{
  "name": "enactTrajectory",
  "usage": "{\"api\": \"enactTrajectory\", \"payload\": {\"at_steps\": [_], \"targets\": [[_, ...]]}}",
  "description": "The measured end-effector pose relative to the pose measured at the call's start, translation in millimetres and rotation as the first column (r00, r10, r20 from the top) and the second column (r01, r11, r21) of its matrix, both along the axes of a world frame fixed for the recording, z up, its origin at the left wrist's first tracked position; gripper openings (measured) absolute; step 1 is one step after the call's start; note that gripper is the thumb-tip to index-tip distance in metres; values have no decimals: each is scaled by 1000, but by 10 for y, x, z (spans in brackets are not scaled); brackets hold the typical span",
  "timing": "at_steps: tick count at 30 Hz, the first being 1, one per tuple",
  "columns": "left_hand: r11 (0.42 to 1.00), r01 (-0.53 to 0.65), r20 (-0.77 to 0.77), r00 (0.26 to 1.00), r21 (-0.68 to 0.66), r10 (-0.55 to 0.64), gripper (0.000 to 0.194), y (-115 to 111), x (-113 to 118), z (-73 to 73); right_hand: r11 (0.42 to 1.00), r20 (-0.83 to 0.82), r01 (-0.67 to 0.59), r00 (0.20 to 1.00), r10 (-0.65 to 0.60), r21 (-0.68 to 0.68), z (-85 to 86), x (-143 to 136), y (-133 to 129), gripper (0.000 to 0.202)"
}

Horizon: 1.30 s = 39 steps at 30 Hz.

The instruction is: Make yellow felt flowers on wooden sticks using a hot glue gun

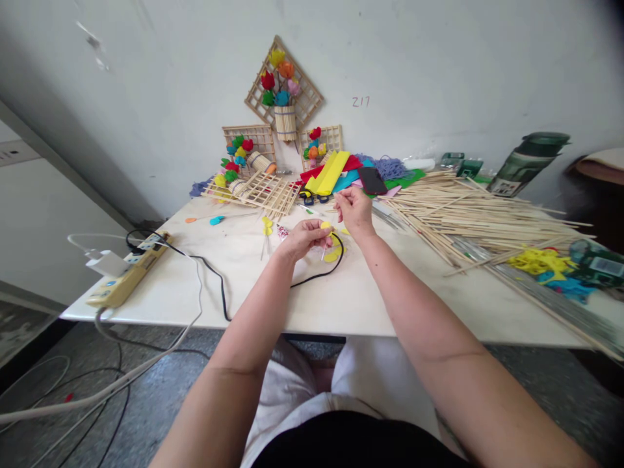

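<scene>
Head view gives me the near part of the desk (166, 286) first, and I place everything by the folded yellow sheets (327, 174); nearer than the sheets and well to their left is a power strip (110, 294), a white charger (108, 263) seated on it; nearer and far to their right lies a heap of yellow strips (539, 263); a black cord (312, 280) curves on the near side of the sheets, rising to the left hand (307, 239); that hand is pinched closed on a yellow piece (325, 226), which is therefore nearer than the sheets and apart from them; a thin pale rod (324, 252) points down below the fingers, and I cannot tell what it belongs to; the right hand (355, 211) is just short of the sheets and slightly right, thumb and fingertips nearly together; whether they grip anything tiny, I cannot tell; scissors (307, 197) lie just at the sheets' near left; a wooden lattice (273, 192) lies further left, a spread of thin sticks (468, 221) to the right; beyond and above the sheets, a diamond lattice (312, 101) bearing coloured flowers stands against the wall.
</scene>
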<state>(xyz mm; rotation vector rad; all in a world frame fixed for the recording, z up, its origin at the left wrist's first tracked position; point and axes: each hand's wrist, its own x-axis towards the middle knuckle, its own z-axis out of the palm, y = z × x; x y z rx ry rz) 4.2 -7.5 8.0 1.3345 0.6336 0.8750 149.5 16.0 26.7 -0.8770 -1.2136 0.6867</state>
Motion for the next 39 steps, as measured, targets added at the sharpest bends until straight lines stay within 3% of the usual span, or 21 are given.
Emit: {"api": "enactTrajectory", "payload": {"at_steps": [3,7,14,18,24,33,39], "targets": [[1000,-8,-1,1000,7,8,37,5,-3,-4,1000,-24,-21,1000,21,-21,-1,1,14,22],[997,-52,27,998,48,51,35,26,-20,-15,987,-91,-145,986,138,-72,10,6,21,27],[985,-131,39,991,112,127,35,56,-49,-13,898,-193,-385,917,348,-213,33,-39,-79,25],[983,-157,34,987,98,154,35,70,-57,-28,913,-91,-324,946,311,-250,34,-70,-103,25],[975,-221,36,975,1,221,37,109,-69,-68,968,-100,-191,979,177,-161,49,13,-59,32],[968,-251,94,964,10,249,39,159,-80,-91,915,221,-271,913,343,-300,85,63,-128,20],[966,-251,102,964,64,244,59,180,-96,-115,913,335,-240,874,351,-331,104,41,-170,19]]}}
